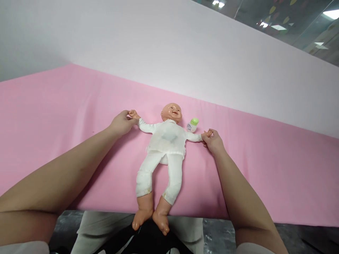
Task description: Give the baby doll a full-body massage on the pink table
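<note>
One container showed: a small white bottle (192, 125) with a green cap, standing just beside the doll's head, above the doll's outstretched arm on your right. What it held could not be told from here.

The doll (165, 148) lay on its back in a white suit, arms flung wide, head away from you, bare feet hanging over the near edge of the surface. Your left hand (122, 122) was at the end of the doll's one arm, fingers closed around its tiny hand. Your right hand (213, 141) was at the end of the doll's other arm, fingers pinched on that little hand too. So the doll's body lay between your two grips, both its arms stretched straight out from the shoulders, each grip at the very tip of an arm and well apart from the doll's chest.

The doll rested on a pink sheet (53, 134) that ran wide to both sides of it. Beyond the doll's head a pale wall (159, 46) rose, and past that, up at the far right of the doll, a glass panel (291, 24) caught ceiling lights. Below the doll's feet, your light trousers (90, 229) and a grey floor (217, 236) showed.
</note>
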A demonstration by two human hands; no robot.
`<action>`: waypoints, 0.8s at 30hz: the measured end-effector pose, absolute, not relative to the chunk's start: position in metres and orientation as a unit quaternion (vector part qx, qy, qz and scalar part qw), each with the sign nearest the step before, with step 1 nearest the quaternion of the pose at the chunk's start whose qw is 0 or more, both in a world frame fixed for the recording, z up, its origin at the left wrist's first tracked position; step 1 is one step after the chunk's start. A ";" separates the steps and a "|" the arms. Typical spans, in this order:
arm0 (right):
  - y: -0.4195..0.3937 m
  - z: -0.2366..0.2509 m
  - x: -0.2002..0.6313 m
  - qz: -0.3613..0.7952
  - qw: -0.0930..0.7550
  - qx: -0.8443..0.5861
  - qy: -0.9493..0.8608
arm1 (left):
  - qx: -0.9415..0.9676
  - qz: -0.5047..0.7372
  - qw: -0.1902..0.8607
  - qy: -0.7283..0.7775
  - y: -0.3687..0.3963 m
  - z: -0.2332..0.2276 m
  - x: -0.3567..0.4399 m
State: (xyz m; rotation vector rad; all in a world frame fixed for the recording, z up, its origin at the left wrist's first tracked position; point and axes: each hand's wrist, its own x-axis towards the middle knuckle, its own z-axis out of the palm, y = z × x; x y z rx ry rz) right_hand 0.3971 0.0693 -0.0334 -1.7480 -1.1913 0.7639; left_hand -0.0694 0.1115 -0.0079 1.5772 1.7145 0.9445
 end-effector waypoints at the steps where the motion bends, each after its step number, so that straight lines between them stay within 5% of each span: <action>1: 0.069 -0.033 0.397 0.300 0.431 -0.704 -0.479 | 0.587 0.365 0.317 0.650 0.112 -0.009 -0.069; 9: 0.046 -0.017 0.367 0.176 0.543 -0.584 -0.577 | 0.614 0.475 0.266 0.572 0.089 0.005 -0.050; 18: 0.009 -0.005 0.301 -0.020 0.367 -0.350 -0.861 | 0.866 0.362 0.114 0.325 0.051 0.008 -0.011; 24: 0.017 -0.020 0.297 -0.015 0.396 -0.346 -0.850 | 0.877 0.331 0.054 0.345 0.050 0.002 -0.008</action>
